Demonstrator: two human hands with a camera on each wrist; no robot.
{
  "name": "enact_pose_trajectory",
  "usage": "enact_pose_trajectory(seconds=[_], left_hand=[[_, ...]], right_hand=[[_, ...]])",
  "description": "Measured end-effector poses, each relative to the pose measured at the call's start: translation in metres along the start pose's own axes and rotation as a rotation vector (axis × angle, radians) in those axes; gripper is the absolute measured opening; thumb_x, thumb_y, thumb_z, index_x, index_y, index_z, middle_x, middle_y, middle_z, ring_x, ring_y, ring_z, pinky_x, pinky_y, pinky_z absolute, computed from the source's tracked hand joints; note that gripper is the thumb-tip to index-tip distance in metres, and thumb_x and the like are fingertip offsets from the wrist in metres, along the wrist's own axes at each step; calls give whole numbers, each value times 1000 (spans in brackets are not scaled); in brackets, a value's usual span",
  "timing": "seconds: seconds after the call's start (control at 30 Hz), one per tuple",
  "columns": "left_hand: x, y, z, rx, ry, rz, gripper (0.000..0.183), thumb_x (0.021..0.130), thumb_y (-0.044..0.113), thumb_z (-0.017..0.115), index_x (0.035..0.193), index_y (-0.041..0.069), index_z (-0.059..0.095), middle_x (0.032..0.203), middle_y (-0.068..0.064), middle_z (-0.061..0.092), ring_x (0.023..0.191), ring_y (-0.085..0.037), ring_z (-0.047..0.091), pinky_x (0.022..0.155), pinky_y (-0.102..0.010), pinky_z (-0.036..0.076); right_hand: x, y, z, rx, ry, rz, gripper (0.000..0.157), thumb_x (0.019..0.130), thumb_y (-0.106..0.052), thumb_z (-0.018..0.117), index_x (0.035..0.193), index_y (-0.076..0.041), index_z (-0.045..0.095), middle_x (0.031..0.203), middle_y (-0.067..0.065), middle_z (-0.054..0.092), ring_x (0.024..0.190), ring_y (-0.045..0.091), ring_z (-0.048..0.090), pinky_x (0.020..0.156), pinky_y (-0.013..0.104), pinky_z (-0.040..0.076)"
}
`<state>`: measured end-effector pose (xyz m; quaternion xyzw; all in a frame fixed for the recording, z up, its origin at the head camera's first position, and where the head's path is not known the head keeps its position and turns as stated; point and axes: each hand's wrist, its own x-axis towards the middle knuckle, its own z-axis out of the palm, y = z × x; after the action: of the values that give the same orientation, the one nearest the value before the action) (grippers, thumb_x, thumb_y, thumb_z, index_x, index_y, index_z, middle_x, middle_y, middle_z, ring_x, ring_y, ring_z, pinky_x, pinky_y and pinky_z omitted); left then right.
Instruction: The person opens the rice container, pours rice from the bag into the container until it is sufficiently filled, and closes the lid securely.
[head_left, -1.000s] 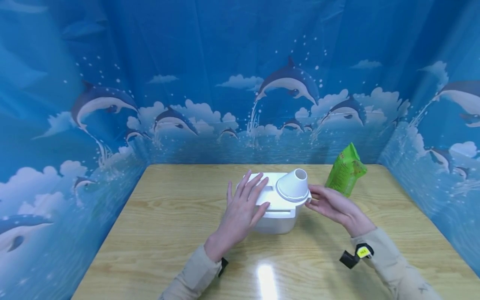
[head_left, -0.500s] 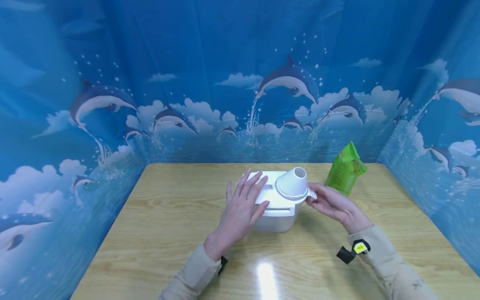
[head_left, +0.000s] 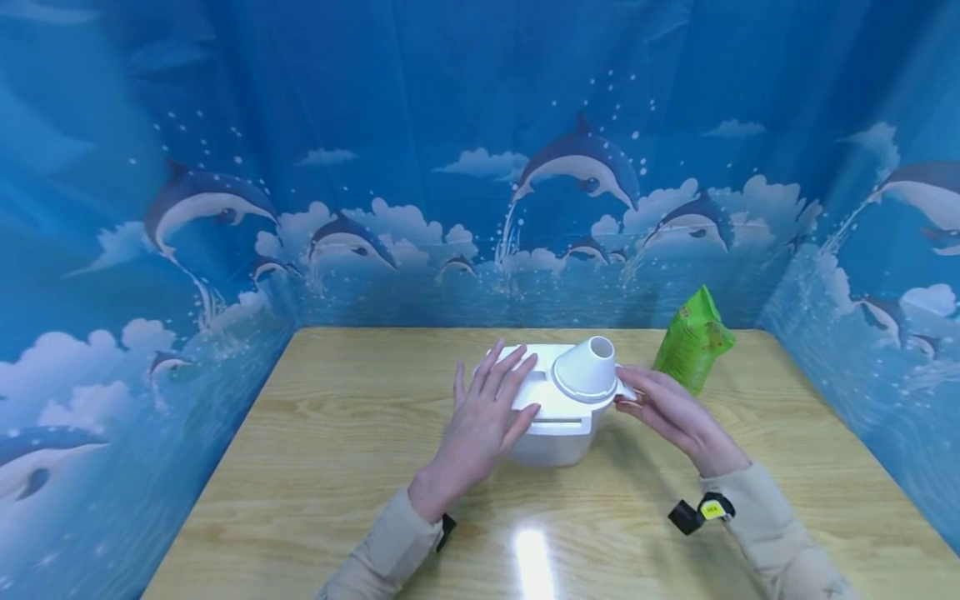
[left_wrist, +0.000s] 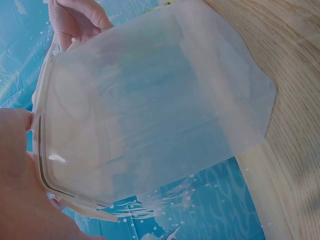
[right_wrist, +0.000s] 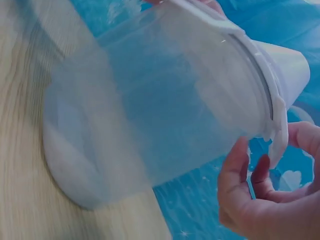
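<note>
A translucent plastic storage container (head_left: 551, 451) stands upright on the table under a white lid (head_left: 551, 402). From the lid's right part rises a white cone-shaped piece (head_left: 590, 368), open at its narrow top. My left hand (head_left: 483, 417) rests on the left part of the lid with fingers spread. At the lid's right edge, my right hand (head_left: 671, 412) pinches a white side latch (right_wrist: 279, 135), which sticks outward from the rim. The right wrist view has the thumb on one side of this latch and curled fingers on the other. The container's clear walls show no distinct contents.
A green bag (head_left: 692, 342) stands just behind my right hand. The wooden table (head_left: 360, 417) reaches back to a blue dolphin-print curtain (head_left: 420, 167), which also runs along both sides. Light glares off the table's front.
The latch at the lid's right edge has swung outward from the container's side, with the right-hand fingers on it. My left hand and the container stay in place.
</note>
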<state>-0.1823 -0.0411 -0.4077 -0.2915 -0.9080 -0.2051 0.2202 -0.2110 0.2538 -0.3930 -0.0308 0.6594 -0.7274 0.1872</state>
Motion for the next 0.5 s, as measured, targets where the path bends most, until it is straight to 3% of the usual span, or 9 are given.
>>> enact_pose_trajectory(seconds=[0.1, 0.17, 0.5], left_hand=[[0, 0, 0, 2, 1, 0, 60, 106, 43, 46, 160, 24, 28, 167, 2, 24, 157, -21, 7, 117, -73, 8], [0, 0, 1, 5, -1, -1, 60, 107, 44, 45, 161, 24, 28, 167, 2, 24, 157, -21, 6, 116, -73, 8], [0, -1, 1, 12, 5, 1, 60, 106, 44, 45, 160, 23, 29, 166, 1, 25, 156, -23, 9, 116, -73, 10]], right_hand=[[-1, 1, 3, -133, 55, -18, 60, 108, -36, 49, 143, 11, 37, 121, 1, 56, 105, 8, 61, 97, 28, 53], [-1, 1, 6, -203, 88, -36, 65, 108, -39, 48, 145, 13, 33, 124, 4, 55, 104, 7, 61, 96, 29, 55], [-2, 4, 15, -475, 262, -235, 51, 108, -30, 50, 141, 10, 44, 137, 27, 52, 99, -5, 56, 85, 21, 54]])
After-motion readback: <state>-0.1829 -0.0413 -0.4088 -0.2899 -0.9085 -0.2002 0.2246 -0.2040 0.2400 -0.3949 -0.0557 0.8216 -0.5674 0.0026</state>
